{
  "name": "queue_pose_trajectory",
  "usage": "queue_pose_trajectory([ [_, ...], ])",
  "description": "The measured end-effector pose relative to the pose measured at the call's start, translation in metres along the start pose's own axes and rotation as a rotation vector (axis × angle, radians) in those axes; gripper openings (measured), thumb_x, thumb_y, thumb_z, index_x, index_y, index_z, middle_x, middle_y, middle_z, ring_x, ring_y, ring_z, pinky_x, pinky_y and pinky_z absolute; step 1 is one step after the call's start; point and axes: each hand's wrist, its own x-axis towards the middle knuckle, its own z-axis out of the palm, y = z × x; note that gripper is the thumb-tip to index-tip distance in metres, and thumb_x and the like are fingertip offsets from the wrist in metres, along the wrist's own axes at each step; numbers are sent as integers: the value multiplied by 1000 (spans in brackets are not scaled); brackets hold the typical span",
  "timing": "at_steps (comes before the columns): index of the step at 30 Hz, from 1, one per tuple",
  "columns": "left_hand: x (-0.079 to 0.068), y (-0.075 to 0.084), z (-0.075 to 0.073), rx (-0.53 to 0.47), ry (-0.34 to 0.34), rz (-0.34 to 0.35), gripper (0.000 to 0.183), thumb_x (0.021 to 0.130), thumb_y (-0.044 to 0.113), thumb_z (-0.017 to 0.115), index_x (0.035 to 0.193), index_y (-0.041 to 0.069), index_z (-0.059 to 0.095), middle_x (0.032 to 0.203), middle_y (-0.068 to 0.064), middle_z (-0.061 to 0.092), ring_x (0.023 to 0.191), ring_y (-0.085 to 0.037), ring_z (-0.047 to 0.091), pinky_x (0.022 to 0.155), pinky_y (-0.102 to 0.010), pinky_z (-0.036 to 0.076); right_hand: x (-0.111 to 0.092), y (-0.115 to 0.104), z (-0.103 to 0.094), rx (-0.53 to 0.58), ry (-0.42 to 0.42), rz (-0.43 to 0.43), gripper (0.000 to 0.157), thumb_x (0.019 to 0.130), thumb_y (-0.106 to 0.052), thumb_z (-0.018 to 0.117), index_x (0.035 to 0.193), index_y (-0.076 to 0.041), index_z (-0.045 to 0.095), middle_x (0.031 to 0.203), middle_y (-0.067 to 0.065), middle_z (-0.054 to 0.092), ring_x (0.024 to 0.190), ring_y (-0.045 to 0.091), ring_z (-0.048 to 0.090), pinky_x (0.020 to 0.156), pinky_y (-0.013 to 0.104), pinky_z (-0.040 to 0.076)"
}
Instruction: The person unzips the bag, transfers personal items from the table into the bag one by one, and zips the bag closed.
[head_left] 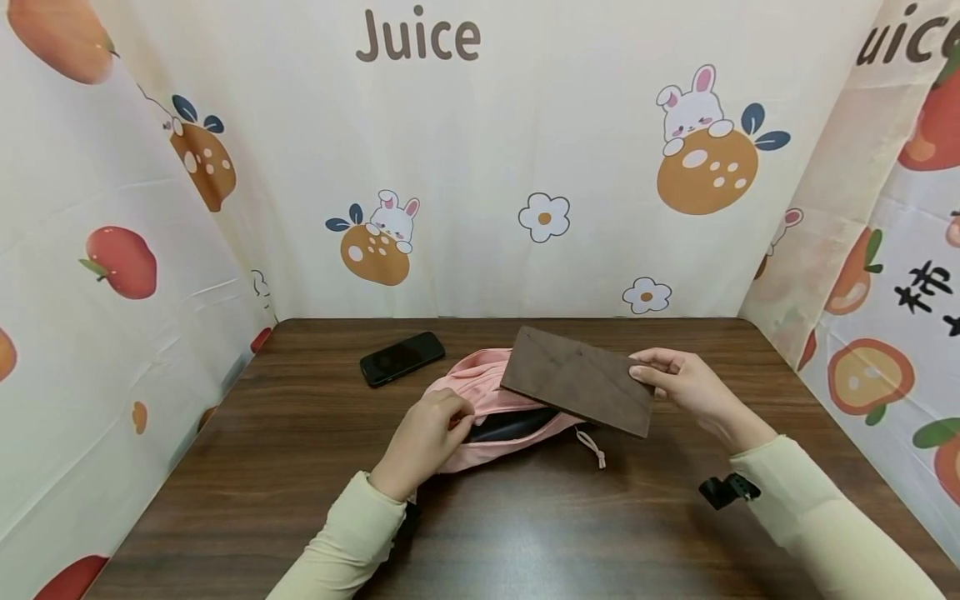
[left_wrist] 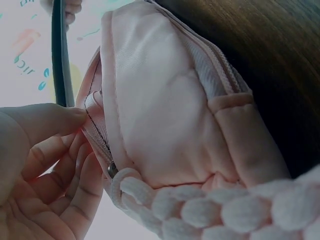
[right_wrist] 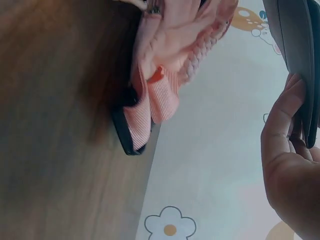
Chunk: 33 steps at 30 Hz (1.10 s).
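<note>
A pink waist bag (head_left: pixel 480 383) lies on the table with its zipped mouth spread, showing a dark inside. My left hand (head_left: pixel 426 437) pinches the near left part of the opening; in the left wrist view the thumb (left_wrist: pixel 60 120) presses on the bag's edge beside the zip. My right hand (head_left: pixel 686 387) holds a flat brown rectangular wallet (head_left: pixel 581 379) by its right end, between thumb and fingers. The wallet is tilted above the bag and covers its right part in the head view. Its layered edge (right_wrist: pixel 311 100) shows in the right wrist view.
A black phone (head_left: pixel 402 358) lies behind the bag to the left. A pink cord pull (head_left: pixel 592 447) hangs from the bag's right side. The pink strap with a black buckle (right_wrist: pixel 125 132) rests at the bag's end. Printed curtains (head_left: pixel 480 167) enclose the wooden table (head_left: pixel 525 533).
</note>
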Motion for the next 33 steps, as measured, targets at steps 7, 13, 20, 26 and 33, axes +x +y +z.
queue_pose_trajectory([
  [7, -1, -1, 1, 1, 17, -3, 11, 83, 8, 74, 77, 16, 68, 76, 8, 61, 71, -7, 53, 66, -26, 48, -13, 13, 9, -9, -8, -11, 33, 95, -26, 64, 121, -6, 63, 83, -16, 63, 67, 5, 49, 67, 27, 49],
  [13, -1, -1, 1, 1, 28, 2, 11, 83, 10, 75, 78, 16, 69, 76, 8, 60, 70, -7, 52, 65, -25, 47, -19, 24, 17, 22, -46, -17, 21, 93, -23, 67, 112, -14, 69, 73, -16, 62, 55, 3, 40, 50, 26, 39],
  [20, -1, -1, 1, -5, 31, -3, 10, 83, 9, 75, 79, 15, 69, 76, 7, 60, 71, -7, 52, 65, -25, 47, -26, 34, 28, -1, -112, -79, 17, 93, -16, 66, 107, -8, 69, 75, -18, 64, 60, -1, 49, 56, 25, 45],
  [26, -2, 0, 1, 1, 27, -13, 9, 83, 9, 76, 80, 15, 70, 77, 6, 60, 71, -7, 52, 65, -25, 47, -28, 43, 34, 31, -178, -152, 9, 93, -9, 64, 101, -9, 69, 79, -18, 65, 65, -3, 54, 56, 25, 46],
  [33, -2, 1, 1, 4, 19, -21, 9, 83, 8, 75, 80, 15, 69, 77, 7, 60, 71, -6, 50, 64, -23, 46, -29, 44, 39, 42, -246, -141, 15, 94, -11, 63, 104, -1, 66, 78, -17, 64, 66, -2, 53, 57, 23, 46],
])
